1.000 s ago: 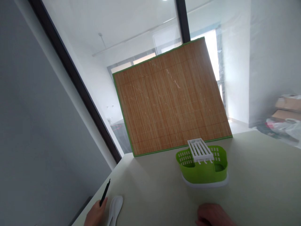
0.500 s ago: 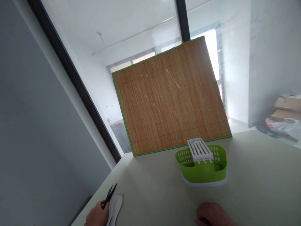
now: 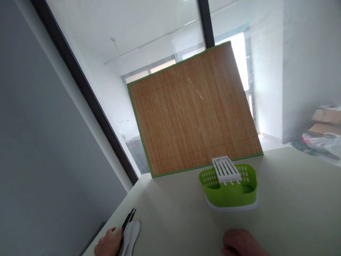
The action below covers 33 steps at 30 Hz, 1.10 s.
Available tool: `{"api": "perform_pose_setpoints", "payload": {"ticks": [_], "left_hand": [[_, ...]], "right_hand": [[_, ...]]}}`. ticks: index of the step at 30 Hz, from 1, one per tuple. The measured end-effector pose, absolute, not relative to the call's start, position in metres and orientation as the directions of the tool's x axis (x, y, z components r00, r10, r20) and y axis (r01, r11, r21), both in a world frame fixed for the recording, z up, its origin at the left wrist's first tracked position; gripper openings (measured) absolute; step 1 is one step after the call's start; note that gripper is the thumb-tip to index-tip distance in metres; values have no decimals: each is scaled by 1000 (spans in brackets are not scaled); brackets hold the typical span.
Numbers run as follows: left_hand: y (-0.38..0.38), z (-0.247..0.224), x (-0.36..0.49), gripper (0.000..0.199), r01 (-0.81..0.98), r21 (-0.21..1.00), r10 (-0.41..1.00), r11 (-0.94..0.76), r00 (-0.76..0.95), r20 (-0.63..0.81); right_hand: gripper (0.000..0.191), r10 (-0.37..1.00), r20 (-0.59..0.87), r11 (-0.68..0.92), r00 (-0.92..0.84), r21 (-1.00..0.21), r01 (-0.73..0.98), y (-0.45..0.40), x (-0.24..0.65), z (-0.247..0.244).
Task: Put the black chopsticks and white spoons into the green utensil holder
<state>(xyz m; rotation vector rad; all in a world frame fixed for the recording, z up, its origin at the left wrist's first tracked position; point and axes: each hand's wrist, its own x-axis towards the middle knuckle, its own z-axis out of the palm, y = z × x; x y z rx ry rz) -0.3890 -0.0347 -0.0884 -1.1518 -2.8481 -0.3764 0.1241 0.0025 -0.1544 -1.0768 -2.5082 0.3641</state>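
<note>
Nearest, at the lower left: left grip (image 3: 108, 243), one hand, partly open, a gap between thumb and bent forefinger. Thumb side lies right against the black utensils (image 3: 128, 219), which sit outside that gap, on its right. At least two slim dark tips show, pointing away from the wearer; lower ends run behind the hand and the spoons, so the full count is uncertain.

White spoons (image 3: 135, 229): two, overlapping, bowls away from the wearer, just right of the black utensils. Lower ends cut off by the frame edge.

Right grip (image 3: 241, 243): one hand, low on the pale surface (image 3: 176, 209), well apart from the utensils. Fingers bent inward, underside hidden; cannot tell how tightly closed or whether anything is inside.

Beyond the right hand: one green basket (image 3: 230, 197), upright, white base below, slotted sides. One white rack (image 3: 226, 170) lies across its top, slatted, three small hooks at the near end.

Behind the basket: one bamboo mat (image 3: 191, 110), green-edged, standing on the far part of the surface. Farther: glass with two dark frame bars (image 3: 206, 25); cardboard (image 3: 326, 116) and plastic bags (image 3: 323, 140) at far right.
</note>
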Motion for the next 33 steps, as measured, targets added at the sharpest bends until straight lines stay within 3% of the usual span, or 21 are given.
{"api": "perform_pose_setpoints", "payload": {"ticks": [4, 9, 12, 15, 18, 25, 33], "left_hand": [[-19, -75, -362, 57, 764, 231, 700, 602, -644, 307], [15, -40, -238, 45, 908, 416, 801, 40, -278, 530], [27, -25, -143, 35, 866, 409, 797, -287, -21, 603], [33, -22, -67, 37, 809, 385, 793, -444, 155, 590], [41, -25, -25, 41, 826, 315, 807, -467, 253, 533], [48, -23, 0, 20, 938, 102, 883, -332, 270, 384], [70, 0, -24, 22, 945, 58, 891, -322, 282, 355]], "right_hand": [[12, 736, 254, 673, -628, -376, 637, 3, 124, -154], [11, 732, 245, 677, -636, -370, 637, 4, 124, -154], [11, 735, 256, 675, -628, -363, 643, 3, 124, -154], [8, 735, 244, 675, -632, -348, 651, 5, 123, -156], [6, 738, 226, 671, -636, -336, 661, 9, 121, -161], [7, 749, 237, 660, -619, -347, 666, 10, 118, -163], [7, 717, 254, 694, -649, -337, 636, 11, 121, -164]]}}
